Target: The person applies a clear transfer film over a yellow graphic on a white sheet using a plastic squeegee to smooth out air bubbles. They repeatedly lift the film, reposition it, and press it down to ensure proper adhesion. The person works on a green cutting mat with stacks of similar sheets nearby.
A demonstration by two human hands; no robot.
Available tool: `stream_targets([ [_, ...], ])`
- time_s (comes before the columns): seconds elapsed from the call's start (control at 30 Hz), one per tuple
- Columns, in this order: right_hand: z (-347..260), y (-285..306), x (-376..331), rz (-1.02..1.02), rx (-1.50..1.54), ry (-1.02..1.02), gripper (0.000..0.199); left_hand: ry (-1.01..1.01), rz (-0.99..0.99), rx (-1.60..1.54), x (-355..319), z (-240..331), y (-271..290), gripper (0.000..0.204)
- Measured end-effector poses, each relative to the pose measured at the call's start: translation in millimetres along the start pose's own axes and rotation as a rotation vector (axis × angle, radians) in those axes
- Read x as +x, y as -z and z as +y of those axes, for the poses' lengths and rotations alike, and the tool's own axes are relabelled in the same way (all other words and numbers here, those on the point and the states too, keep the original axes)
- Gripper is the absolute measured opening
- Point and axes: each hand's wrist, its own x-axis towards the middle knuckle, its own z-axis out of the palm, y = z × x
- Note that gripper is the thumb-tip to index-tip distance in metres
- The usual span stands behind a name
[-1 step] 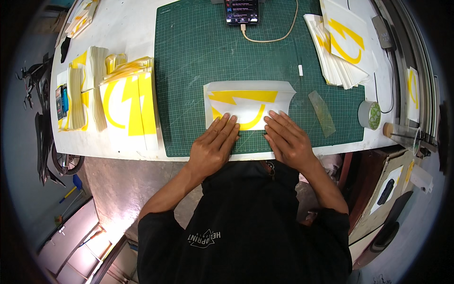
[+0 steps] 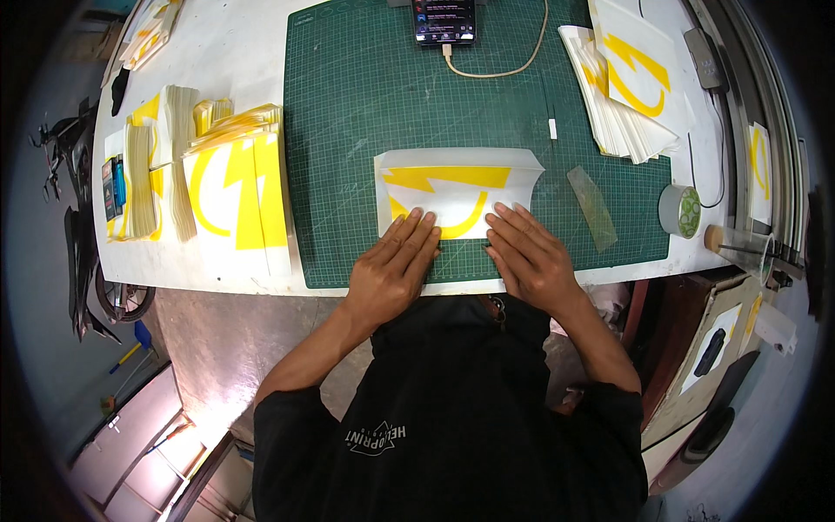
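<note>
A folded white sheet with yellow shapes [image 2: 461, 196] lies near the front of the green cutting mat [image 2: 400, 96]. Its far edge shows a pale, translucent backing that stands up a little. My left hand [image 2: 396, 257] rests on the sheet's near left corner, fingers stretched out and flat. On the near right corner lies my right hand [image 2: 531, 257], its fingers likewise extended and pressed down. Neither hand grasps anything; the fingertips point away from me. The palms hide the sheet's lower corners.
Stacks of yellow-and-white printed sheets [image 2: 239, 191] stand at the left. Another fanned pile [image 2: 622, 113] lies at the far right. A phone [image 2: 444, 24] with a cable sits at the mat's far edge. A clear strip [image 2: 593, 209] and a tape roll [image 2: 678, 211] are on the right.
</note>
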Motion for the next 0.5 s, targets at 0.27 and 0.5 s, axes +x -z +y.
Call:
stream_targets([
  [0.27,1.5,-1.9,-1.1,0.004,0.011,0.002,0.029,0.012,0.002,-0.014,-0.2,-0.2,0.3,0.032],
  [0.5,0.5,-1.6,-1.1,0.006,0.002,-0.001,0.029,0.014,-0.009,-0.020,-0.3,-1.0,0.0,0.033],
])
